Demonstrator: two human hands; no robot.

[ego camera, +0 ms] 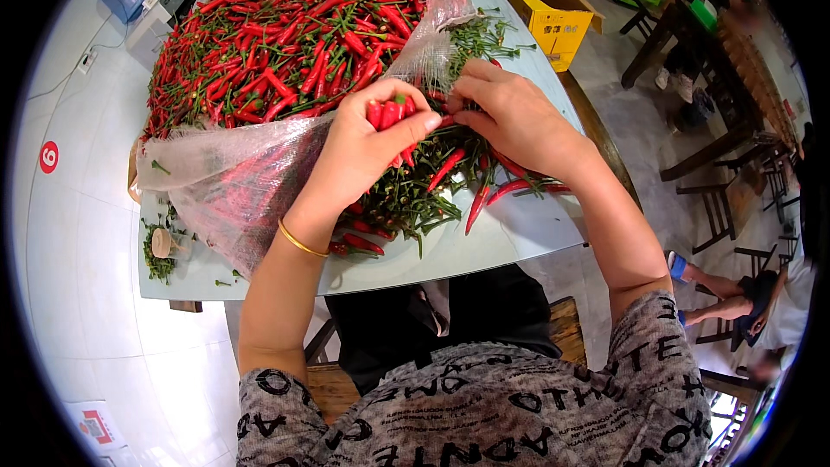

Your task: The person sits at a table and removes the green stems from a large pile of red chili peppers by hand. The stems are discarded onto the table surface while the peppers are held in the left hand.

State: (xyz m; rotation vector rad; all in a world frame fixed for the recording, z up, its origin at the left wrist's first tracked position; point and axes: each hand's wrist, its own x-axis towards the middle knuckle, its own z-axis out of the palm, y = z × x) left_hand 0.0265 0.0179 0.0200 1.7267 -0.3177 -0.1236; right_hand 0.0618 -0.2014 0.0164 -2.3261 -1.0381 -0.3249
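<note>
My left hand (376, 136), with a gold bangle at its wrist, is closed around several red chili peppers (391, 114). Close on its right, my right hand (506, 113) has thumb and fingers bent at a red chili near the left thumb; how firmly it grips is hidden. Beneath both hands lies a heap of green chili stems (415, 201) with loose red chilies (478, 207) among it. Beyond them, a large pile of red chilies with green stems (285, 45) fills an opened woven plastic sack (246, 188).
The pale table (389, 275) has a rounded edge before me. A small lidded jar (162, 243) stands at its left among stem bits. More stems (483, 39) lie at the back right. Past the table are a yellow cardboard box (551, 19), wooden furniture and seated people.
</note>
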